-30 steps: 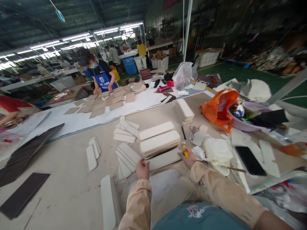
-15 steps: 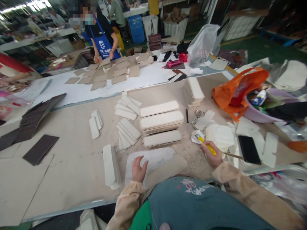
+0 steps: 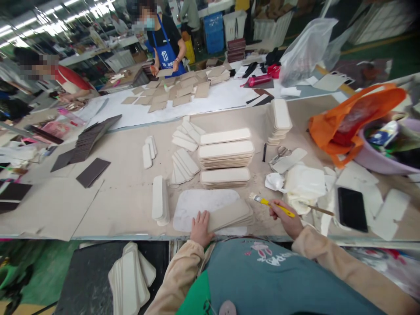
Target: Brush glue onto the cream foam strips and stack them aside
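Observation:
My left hand (image 3: 201, 228) lies with fingers spread on the white sheet (image 3: 187, 205), touching the left end of a fanned stack of beige strips (image 3: 229, 214). My right hand (image 3: 286, 215) is closed round the yellow brush (image 3: 278, 207), whose pale bristles point left, above the table right of those strips. Behind the sheet stand stacks of long white pieces (image 3: 226, 151). Fanned white pieces (image 3: 184, 166) lie to their left. One narrow upright stack (image 3: 159, 199) is left of the sheet. A crumpled white wrapper (image 3: 274, 181) sits beyond the brush.
Scissors (image 3: 282, 153), a black phone (image 3: 352, 209), an orange bag (image 3: 348, 118) and a lilac basin (image 3: 377, 153) are on the right. Dark panels (image 3: 93, 172) lie left. Below the table edge, more white pieces (image 3: 129, 280) rest on a black surface. A person in a blue apron works across.
My left hand has come down onto the sheet by the strips. The brush has left the wrapper and moved left and nearer in my right hand. The view has shifted.

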`<control>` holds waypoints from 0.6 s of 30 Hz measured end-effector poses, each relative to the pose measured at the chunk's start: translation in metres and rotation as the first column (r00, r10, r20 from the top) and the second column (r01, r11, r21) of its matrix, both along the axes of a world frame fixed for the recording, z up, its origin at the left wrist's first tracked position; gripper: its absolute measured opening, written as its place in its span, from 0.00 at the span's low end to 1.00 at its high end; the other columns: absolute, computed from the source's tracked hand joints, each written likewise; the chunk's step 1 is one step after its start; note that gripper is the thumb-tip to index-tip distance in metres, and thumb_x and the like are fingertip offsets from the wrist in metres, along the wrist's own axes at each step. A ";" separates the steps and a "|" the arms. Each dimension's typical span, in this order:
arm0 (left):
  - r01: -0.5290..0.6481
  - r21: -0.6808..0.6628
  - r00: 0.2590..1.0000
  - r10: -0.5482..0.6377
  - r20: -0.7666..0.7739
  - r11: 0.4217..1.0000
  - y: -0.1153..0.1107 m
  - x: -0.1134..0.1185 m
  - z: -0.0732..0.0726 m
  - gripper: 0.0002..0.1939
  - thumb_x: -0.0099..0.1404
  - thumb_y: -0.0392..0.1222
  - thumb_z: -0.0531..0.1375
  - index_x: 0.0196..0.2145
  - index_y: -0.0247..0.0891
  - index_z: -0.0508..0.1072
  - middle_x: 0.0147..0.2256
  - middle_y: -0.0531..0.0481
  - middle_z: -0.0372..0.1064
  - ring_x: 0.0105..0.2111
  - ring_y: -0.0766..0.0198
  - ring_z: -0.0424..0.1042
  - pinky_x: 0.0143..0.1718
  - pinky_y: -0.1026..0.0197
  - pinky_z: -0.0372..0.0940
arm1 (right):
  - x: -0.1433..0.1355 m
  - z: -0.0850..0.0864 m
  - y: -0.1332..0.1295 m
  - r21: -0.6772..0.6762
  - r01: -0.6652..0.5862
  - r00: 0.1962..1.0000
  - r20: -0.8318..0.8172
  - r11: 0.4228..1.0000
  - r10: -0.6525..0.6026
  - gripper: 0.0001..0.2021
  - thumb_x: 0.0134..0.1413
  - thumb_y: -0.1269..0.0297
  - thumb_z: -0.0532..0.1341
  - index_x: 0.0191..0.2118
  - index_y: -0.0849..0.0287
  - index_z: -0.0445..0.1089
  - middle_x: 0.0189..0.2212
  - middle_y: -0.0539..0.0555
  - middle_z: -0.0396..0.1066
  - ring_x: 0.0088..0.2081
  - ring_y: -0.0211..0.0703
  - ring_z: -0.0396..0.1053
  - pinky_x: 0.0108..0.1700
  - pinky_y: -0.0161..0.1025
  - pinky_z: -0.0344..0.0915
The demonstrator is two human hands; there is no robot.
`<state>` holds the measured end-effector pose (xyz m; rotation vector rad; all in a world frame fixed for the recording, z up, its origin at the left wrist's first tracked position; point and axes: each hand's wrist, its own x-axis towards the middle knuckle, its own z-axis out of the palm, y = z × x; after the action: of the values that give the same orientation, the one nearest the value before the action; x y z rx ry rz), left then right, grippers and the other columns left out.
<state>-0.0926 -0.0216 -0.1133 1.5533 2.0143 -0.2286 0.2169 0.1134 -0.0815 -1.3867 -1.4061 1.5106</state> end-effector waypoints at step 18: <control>0.080 0.139 0.992 -0.092 0.081 0.987 0.005 -0.008 -0.006 0.48 0.47 0.44 0.63 0.63 0.42 0.45 0.61 0.42 0.48 0.61 0.51 0.47 0.61 0.45 0.41 | 0.034 0.000 -0.036 -0.007 -0.188 0.982 -0.027 0.982 0.188 0.14 0.55 0.51 0.56 0.39 0.57 0.69 0.22 0.49 0.65 0.24 0.40 0.63 0.26 0.37 0.61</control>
<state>-0.1004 -0.0171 -0.1191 1.7065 1.9320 -0.0572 0.2512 0.0771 -0.0818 -1.2636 -1.5523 1.6497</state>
